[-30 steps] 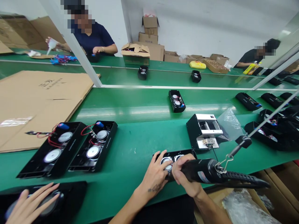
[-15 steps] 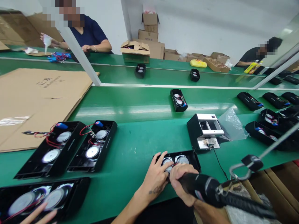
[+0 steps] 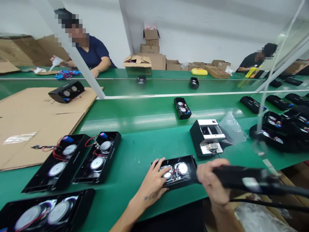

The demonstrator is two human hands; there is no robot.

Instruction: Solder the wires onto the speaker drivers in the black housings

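Note:
A black speaker case (image 3: 182,182) lies open side up on the green bench, showing two round speakers, red wires and a small board. My left hand (image 3: 152,183) grips its left end, fingers spread over the far edge and inside, thumb on the near side. Wrapped round a black corded electric screwdriver (image 3: 241,175), my right hand (image 3: 212,180) is at the case's right end. The tool lies nearly level, and motion blurs it. Its tip is hidden behind the hand, so I cannot tell whether it touches the case.
A small black-and-white machine (image 3: 209,138) stands behind the case, a plastic bag (image 3: 233,129) beside it. Several open speaker cases (image 3: 96,158) sit at left, others (image 3: 277,135) at right. A cardboard sheet (image 3: 36,122) covers the far left. A hanging cord (image 3: 267,77) crosses the right side. Two people sit opposite.
My right hand and the screwdriver have moved right, away from the speakers. Another person's fingers have left the lower-left case. A speaker case now appears over the cardboard sheet. The view has shifted slightly.

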